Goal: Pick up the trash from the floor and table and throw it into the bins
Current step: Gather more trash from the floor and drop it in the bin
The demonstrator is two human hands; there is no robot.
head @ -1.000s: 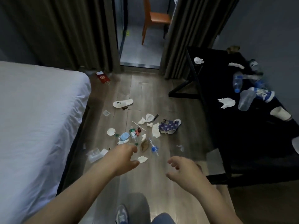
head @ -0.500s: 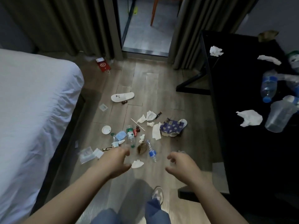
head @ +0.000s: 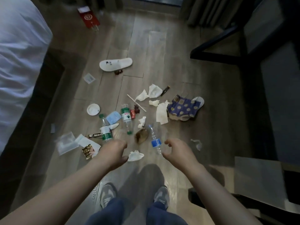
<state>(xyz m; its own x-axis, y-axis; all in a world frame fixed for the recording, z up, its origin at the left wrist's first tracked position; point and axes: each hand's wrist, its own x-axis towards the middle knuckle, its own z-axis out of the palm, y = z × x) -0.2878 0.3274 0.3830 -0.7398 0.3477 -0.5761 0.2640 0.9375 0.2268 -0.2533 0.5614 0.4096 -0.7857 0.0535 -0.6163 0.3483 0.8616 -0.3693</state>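
The left hand [head: 113, 153] and right hand [head: 177, 152], loosely curled and empty, are lowering closer to the tissue [head: 135, 155] and bottle [head: 155, 141] at 12 o'clock.

Dim room — wooden floor [head: 146, 46], white bed [head: 17, 51].

No wording can be read. The red paper bag [head: 88, 17] bears a white spiral sign; the green-labelled bottle [head: 125, 116], its green-labelled neighbour [head: 105, 132] and the blue-labelled bottle [head: 155, 142] carry print too blurred to read, like the dark marks on the white slipper [head: 116, 64]
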